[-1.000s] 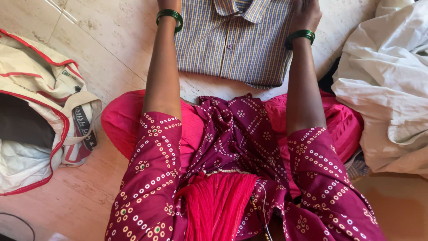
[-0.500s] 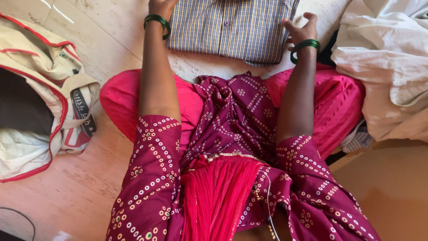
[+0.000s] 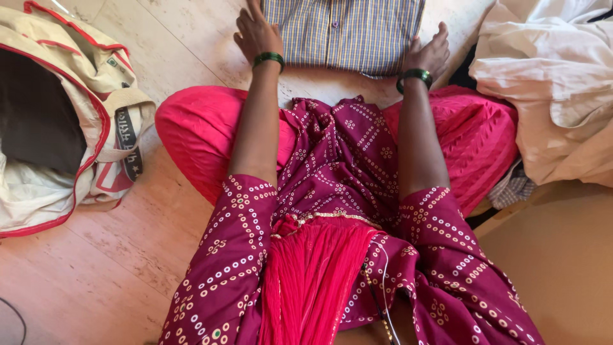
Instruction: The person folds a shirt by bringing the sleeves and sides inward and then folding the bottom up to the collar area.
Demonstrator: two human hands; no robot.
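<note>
A pale tiled floor [image 3: 179, 45] is being sat upon, with pink trousers [image 3: 198, 128] and a maroon dotted tunic [image 3: 345, 166] filling the lower view. At the right a heap of white cloth [image 3: 549, 83] is being left lying, and at the left a cream bag with red piping [image 3: 70, 121] is being kept open, dark cloth showing inside. A folded checked shirt [image 3: 348, 32] is being flanked on the floor just beyond the knees — its buttoned front facing up. The left hand [image 3: 255, 32] is being laid flat, fingers spread, beside the shirt's left edge, gripping nothing. The right hand [image 3: 429, 52] is being pressed open against the shirt's right edge — nothing is clasped. Green bangles [image 3: 268, 59] are being worn on both wrists.
</note>
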